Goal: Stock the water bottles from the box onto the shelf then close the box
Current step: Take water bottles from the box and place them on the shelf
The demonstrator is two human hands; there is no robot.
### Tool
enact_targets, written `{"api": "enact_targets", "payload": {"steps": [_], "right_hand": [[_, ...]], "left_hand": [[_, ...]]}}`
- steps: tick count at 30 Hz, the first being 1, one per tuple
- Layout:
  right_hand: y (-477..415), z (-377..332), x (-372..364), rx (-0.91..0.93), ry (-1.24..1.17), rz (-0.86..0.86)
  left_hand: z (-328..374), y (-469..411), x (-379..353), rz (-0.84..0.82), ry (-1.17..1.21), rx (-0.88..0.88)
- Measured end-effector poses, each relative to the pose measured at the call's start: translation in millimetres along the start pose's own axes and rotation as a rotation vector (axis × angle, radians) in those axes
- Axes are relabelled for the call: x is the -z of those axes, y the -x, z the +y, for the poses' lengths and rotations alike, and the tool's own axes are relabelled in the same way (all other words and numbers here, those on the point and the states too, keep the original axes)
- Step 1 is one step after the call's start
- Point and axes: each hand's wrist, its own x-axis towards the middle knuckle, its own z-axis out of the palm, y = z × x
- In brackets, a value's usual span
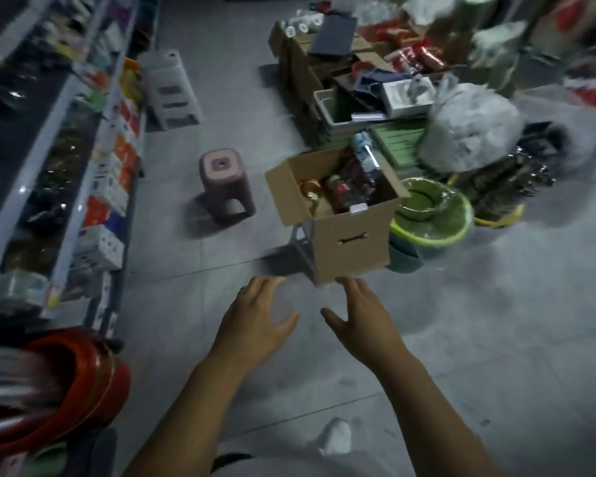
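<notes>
An open cardboard box (351, 242) stands on a small grey stool in the middle of the aisle, its flaps spread. Several water bottles (344, 189) with coloured lids lie inside it, and one clear bottle (367, 154) sticks up at the back. Both my hands reach toward the box from below it. My left hand (255, 321) is spread with straight fingers and holds nothing. My right hand (362, 318) is also spread and empty, its fingertips just short of the box's lower corner. The shelf (66, 139) runs along the left side, full of boxed goods.
A pink plastic stool (226, 182) stands left of the box, a white step stool (171, 89) farther back. Green basins (434, 215), bags and piled cartons crowd the right. Red basins (83, 387) sit at lower left. Grey tiled floor lies between.
</notes>
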Motion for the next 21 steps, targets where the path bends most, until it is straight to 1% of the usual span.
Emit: {"api": "enact_targets", "payload": {"steps": [4, 8, 10, 14, 16, 21], "right_hand": [[-36.2, 50.5, 42.2, -0.070, -0.062, 0.026], [-85.1, 84.1, 57.6, -0.124, -0.048, 0.012], [-119.7, 98.9, 59.0, -0.133, -0.001, -0.001], [-197.5, 118.2, 66.5, -0.151, 0.016, 0.012], [-243.9, 122.9, 78.2, -0.183, 0.030, 0.012], [-332.0, 118.2, 116.8, -0.210, -0.022, 0.120]], "left_hand": [[51.4, -51.3, -25.9, -0.008, 0.054, 0.019], [80.5, -117.1, -39.8, 0.002, 0.113, 0.047], [85.2, -155.4, -49.2, -0.009, 0.134, 0.049], [79.1, -244.0, -60.0, -0.049, 0.201, 0.051], [76.2, -300.3, -49.7, -0.087, 0.206, 0.025], [78.9, -411.3, -18.7, -0.060, 0.179, -0.032]]}}
